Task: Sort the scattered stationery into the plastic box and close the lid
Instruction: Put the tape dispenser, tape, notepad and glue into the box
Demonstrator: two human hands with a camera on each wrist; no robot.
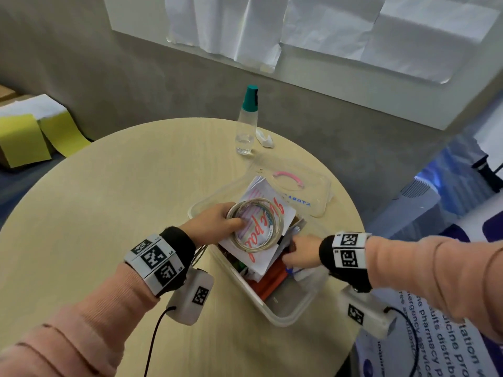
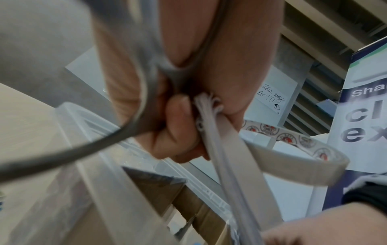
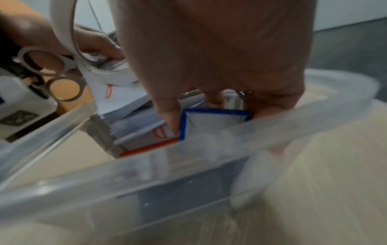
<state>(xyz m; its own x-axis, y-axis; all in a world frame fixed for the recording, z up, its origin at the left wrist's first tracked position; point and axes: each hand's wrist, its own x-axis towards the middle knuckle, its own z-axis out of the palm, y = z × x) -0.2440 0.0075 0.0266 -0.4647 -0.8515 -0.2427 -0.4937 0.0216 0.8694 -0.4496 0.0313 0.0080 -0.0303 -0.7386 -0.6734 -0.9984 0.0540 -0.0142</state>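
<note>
A clear plastic box stands open near the right edge of the round table, with paper and red items inside. Over the box, my left hand grips a tape roll and a white pad with red writing. In the left wrist view its fingers pinch the pad and tape roll together. Scissors hang by that hand. My right hand reaches down into the box. Its fingers close on a blue-edged white card. The clear lid, with a pink handle, lies behind the box.
A clear bottle with a teal cap stands at the table's far edge, with a crumpled white scrap beside it. Yellow boxes sit on the floor at far left. A printed banner hangs to the right of the table.
</note>
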